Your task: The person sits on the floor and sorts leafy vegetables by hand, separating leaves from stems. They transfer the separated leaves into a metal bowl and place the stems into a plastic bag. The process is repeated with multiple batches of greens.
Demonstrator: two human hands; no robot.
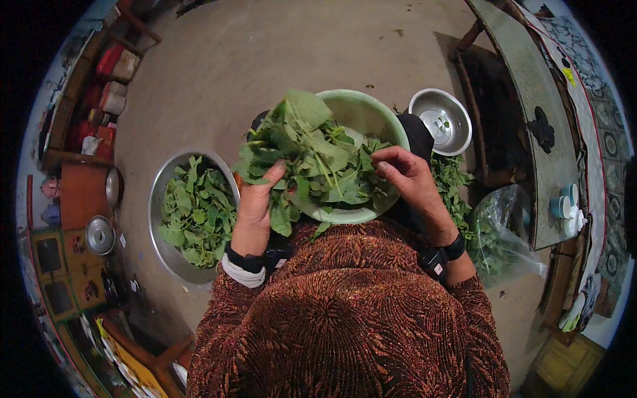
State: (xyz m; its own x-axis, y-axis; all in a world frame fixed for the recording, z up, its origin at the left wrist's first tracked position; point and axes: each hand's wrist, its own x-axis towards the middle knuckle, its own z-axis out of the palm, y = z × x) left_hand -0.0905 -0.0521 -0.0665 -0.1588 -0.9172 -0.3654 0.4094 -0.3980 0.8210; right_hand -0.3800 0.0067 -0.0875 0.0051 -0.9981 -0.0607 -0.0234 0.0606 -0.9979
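My left hand [257, 204] is closed around a thick bunch of leafy greens [303, 144], its thumb pressed over the stems. The broad leaves spread over a pale green plastic colander [366, 102] that sits on my lap. More leaves lie inside the colander, partly hidden under the bunch. My right hand [410, 174] is at the colander's right side, thumb and forefinger curled near each other beside the leaves. Whether a stem or leaf is between those fingertips cannot be made out.
A large metal basin [155, 214] of greens stands on the floor at left. At right are a small steel bowl [440, 122] with leaf bits, loose greens [450, 179] and a clear plastic bag [502, 239] of greens. A long bench [527, 99] bears cups [561, 206].
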